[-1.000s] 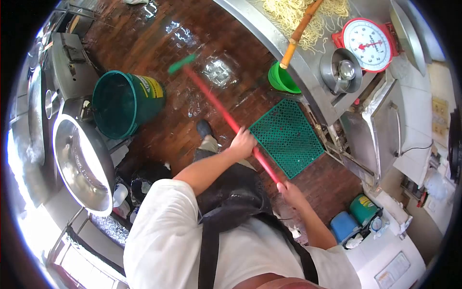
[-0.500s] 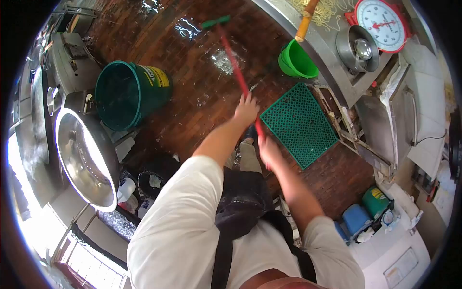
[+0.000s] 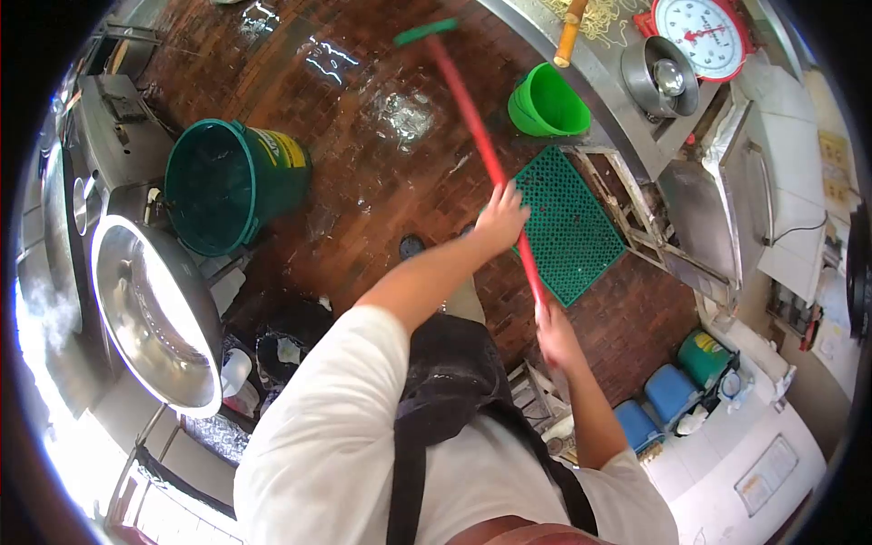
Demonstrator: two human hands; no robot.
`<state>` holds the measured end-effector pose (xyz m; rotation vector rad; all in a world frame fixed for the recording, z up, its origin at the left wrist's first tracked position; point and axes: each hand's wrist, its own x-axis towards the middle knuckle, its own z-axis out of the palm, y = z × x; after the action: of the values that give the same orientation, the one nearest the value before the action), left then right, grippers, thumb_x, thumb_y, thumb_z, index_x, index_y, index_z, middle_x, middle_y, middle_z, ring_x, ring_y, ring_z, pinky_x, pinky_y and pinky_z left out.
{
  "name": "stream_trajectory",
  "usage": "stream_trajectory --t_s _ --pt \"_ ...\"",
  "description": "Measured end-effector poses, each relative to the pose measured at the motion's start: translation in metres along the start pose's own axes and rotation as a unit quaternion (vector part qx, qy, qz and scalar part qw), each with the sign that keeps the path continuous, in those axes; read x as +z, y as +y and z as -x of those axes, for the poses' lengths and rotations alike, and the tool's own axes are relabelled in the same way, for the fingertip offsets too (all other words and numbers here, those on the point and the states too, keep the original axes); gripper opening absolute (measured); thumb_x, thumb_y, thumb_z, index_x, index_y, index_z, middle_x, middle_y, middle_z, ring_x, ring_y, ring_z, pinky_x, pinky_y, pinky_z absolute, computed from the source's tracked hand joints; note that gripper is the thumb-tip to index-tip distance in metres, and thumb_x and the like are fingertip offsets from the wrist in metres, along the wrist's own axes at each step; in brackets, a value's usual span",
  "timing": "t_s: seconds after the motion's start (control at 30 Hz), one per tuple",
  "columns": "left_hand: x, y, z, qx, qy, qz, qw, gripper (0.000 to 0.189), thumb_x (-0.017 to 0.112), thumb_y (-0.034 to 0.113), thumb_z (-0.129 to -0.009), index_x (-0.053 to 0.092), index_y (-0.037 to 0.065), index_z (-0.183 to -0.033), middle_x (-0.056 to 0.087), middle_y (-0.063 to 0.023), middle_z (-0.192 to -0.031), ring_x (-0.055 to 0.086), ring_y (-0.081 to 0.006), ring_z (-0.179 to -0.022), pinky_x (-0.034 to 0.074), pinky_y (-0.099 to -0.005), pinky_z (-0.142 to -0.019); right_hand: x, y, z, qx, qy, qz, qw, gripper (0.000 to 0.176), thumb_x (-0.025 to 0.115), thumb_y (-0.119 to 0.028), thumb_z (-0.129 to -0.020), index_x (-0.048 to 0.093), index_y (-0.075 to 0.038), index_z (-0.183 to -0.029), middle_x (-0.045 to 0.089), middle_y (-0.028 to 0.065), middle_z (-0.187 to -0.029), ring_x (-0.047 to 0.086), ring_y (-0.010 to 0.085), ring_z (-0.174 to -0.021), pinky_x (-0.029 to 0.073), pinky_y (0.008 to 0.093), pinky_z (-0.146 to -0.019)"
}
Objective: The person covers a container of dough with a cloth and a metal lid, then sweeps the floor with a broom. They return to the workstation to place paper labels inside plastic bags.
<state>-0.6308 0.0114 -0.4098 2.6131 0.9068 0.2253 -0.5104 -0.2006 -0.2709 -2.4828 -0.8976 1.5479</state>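
A long red handle (image 3: pixel 474 118) with a green head (image 3: pixel 425 32) stretches over the wet brown tiled floor. My left hand (image 3: pixel 502 218) is wrapped round the middle of the handle. Lower down, near its end, my right hand (image 3: pixel 558 338) grips it, slightly blurred. The green head is at the top of the view, left of the metal counter. Beneath the handle and my left hand lies a green perforated mat (image 3: pixel 572 232).
A large dark green bucket (image 3: pixel 213 186) stands left, above a big metal bowl (image 3: pixel 159 318). A bright green bucket (image 3: pixel 549 102) is beside the metal counter (image 3: pixel 627 127), which bears a red scale (image 3: pixel 701 38) and a pot (image 3: pixel 636 77). Blue containers (image 3: pixel 672 395) are lower right.
Both hands have moved right with the red handle, and the green head has shifted slightly right and up. The surroundings have shifted slightly left in the view. Both hands still hold the handle.
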Motion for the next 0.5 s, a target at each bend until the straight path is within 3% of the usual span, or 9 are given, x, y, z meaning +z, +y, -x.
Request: stream_trajectory --t_s 0.03,0.07,0.13,0.2,0.37,0.4,0.43,0.47,0.5 --pt "0.002 -0.012 -0.029 0.0 -0.011 -0.018 1.0 0.027 0.062 0.023 -0.086 0.068 0.01 -0.109 0.054 -0.0192 -0.135 0.037 -0.0407 -0.142 0.03 -0.054 -0.117 0.005 -0.008 -0.042 0.044 -0.021 -0.033 0.998 0.059 0.04 -0.058 -0.103 0.055 -0.001 -0.098 0.06 0.0204 -0.068 0.064 0.0374 -0.061 0.048 0.0496 -0.056" --pt "-0.009 -0.021 -0.052 0.01 -0.056 -0.026 0.998 0.03 0.06 0.024 -0.09 0.067 0.012 -0.116 0.048 -0.0189 -0.146 0.036 -0.0406 -0.143 0.031 -0.0539 -0.116 0.002 -0.052 -0.064 0.069 -0.044 -0.198 0.977 0.052 0.041 -0.058 -0.103 0.05 -0.007 -0.092 0.046 0.0066 -0.053 0.05 0.0222 -0.041 0.039 0.04 -0.04" --pt "0.005 -0.032 -0.072 0.018 -0.108 -0.033 0.993 0.032 0.06 0.027 -0.092 0.067 0.015 -0.121 0.041 -0.0168 -0.154 0.034 -0.0399 -0.144 0.03 -0.0566 -0.116 0.003 -0.097 -0.123 0.063 -0.086 -0.301 0.948 0.046 0.043 -0.056 -0.103 0.044 -0.012 -0.09 0.039 -0.0008 -0.052 0.043 0.0151 -0.038 0.036 0.0345 -0.036" --pt "-0.005 -0.033 -0.069 0.045 -0.174 -0.057 0.982 0.032 0.06 0.028 -0.092 0.067 0.015 -0.121 0.039 -0.0161 -0.155 0.034 -0.0401 -0.145 0.029 -0.0582 -0.116 0.026 -0.11 -0.14 0.105 -0.078 -0.309 0.942 0.045 0.041 -0.055 -0.105 0.045 -0.012 -0.091 0.044 0.0017 -0.051 0.046 0.0181 -0.038 0.037 0.0364 -0.036" --pt "0.043 0.016 0.044 0.081 -0.192 -0.001 0.978 0.034 0.06 0.027 -0.09 0.065 0.015 -0.122 0.042 -0.0168 -0.152 0.033 -0.0429 -0.144 0.023 -0.0606 -0.118 0.065 0.02 -0.007 0.122 -0.121 -0.189 0.967 0.059 0.036 -0.062 -0.103 0.055 -0.007 -0.092 0.047 0.0065 -0.047 0.052 0.0242 -0.036 0.041 0.0399 -0.037" --pt "0.026 0.036 0.066 0.105 -0.233 -0.013 0.967 0.037 0.057 0.026 -0.09 0.064 0.012 -0.124 0.049 -0.0174 -0.143 0.033 -0.0433 -0.144 0.023 -0.0597 -0.118 0.049 0.028 0.041 0.143 -0.167 -0.148 0.964 0.059 0.038 -0.061 -0.103 0.055 -0.004 -0.101 0.052 0.0078 -0.056 0.056 0.0222 -0.044 0.042 0.0388 -0.041" --pt "0.051 0.053 0.104 0.137 -0.179 -0.016 0.974 0.035 0.057 0.026 -0.089 0.065 0.011 -0.119 0.059 -0.0162 -0.128 0.043 -0.0394 -0.137 0.026 -0.0588 -0.116 0.032 0.034 0.091 0.16 -0.216 -0.106 0.957 0.061 0.039 -0.06 -0.103 0.055 -0.002 -0.11 0.058 0.0092 -0.065 0.06 0.0203 -0.051 0.044 0.0377 -0.045" --pt "0.037 0.069 0.13 0.15 -0.219 0.017 0.964 0.03 0.058 0.026 -0.088 0.067 0.011 -0.113 0.063 -0.0145 -0.118 0.049 -0.0374 -0.129 0.029 -0.0578 -0.113 0.025 0.04 0.129 0.222 -0.222 -0.097 0.944 0.058 0.04 -0.058 -0.104 0.057 -0.002 -0.109 0.059 0.0081 -0.069 0.062 0.0199 -0.059 0.047 0.0382 -0.052" --pt "0.018 0.082 0.15 0.165 -0.259 0.048 0.951 0.026 0.059 0.026 -0.087 0.069 0.012 -0.106 0.066 -0.0129 -0.108 0.055 -0.0355 -0.122 0.032 -0.0568 -0.11 0.019 0.054 0.161 0.203 -0.237 -0.064 0.948 0.055 0.041 -0.056 -0.104 0.057 -0.003 -0.11 0.059 0.0098 -0.069 0.062 0.0232 -0.061 0.048 0.0399 -0.056"
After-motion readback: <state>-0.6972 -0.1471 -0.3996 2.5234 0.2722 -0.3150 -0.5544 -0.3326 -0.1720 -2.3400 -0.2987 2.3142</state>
